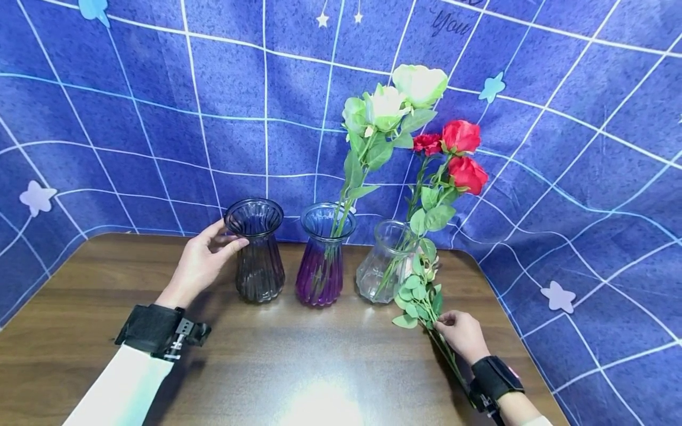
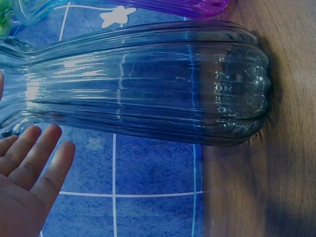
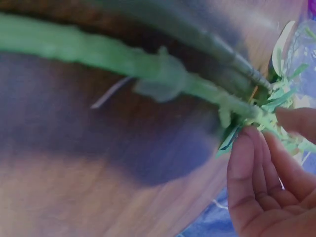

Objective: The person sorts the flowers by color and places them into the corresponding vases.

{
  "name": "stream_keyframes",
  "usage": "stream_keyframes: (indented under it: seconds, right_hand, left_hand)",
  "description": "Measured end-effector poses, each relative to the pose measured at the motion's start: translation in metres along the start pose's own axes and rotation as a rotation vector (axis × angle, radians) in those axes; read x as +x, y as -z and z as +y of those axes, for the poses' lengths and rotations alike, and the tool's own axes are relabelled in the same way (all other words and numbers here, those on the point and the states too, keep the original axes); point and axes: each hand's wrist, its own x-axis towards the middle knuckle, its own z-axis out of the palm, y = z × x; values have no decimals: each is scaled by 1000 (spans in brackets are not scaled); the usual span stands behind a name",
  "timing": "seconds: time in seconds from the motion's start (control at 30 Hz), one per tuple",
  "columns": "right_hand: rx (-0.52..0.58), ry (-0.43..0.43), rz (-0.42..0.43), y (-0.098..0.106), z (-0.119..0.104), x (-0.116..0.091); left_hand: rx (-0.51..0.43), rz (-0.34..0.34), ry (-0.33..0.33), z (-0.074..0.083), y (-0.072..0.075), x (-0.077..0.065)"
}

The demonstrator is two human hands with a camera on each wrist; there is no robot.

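A dark grey ribbed glass vase point(image 1: 259, 266) stands upright on the left. My left hand point(image 1: 205, 260) is at its neck, thumb across the front and fingers at the side below the rim. In the left wrist view those fingers point(image 2: 42, 158) are fairly straight, with tips right at the glass edge of the vase point(image 2: 148, 89). With thumb and fingertips my right hand point(image 1: 463, 334) pinches the green stems of a leafy flower spray point(image 1: 418, 299) low over the table. Its pale pink bloom point(image 1: 430, 269) lies beside the clear vase. In the right wrist view a thick green stem point(image 3: 202, 89) runs to the fingertips.
A blue-purple vase point(image 1: 319, 272) with white flowers point(image 1: 386, 106) stands in the middle. Right of it, a clear vase point(image 1: 375, 275) holds red flowers point(image 1: 462, 137). A blue grid-patterned cloth point(image 1: 160, 118) hangs behind the brown wooden table point(image 1: 240, 367).
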Motion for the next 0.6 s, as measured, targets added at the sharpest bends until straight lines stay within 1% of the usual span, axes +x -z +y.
stream_keyframes:
  seconds: [0.1,0.27,0.43,0.6]
  right_hand:
    - [-10,13,27,-3,-4,4]
    - [-37,6,29,-9,-7,8]
    - [-60,13,42,-11,-10,12]
    - [-84,27,43,-12,-13,15]
  left_hand:
    - [9,-3,10,0,1,0]
    - [3,-10,5,0,-1,-1]
    - [-4,-6,-6,0,-1,1]
    - [8,-8,8,-2,1,0]
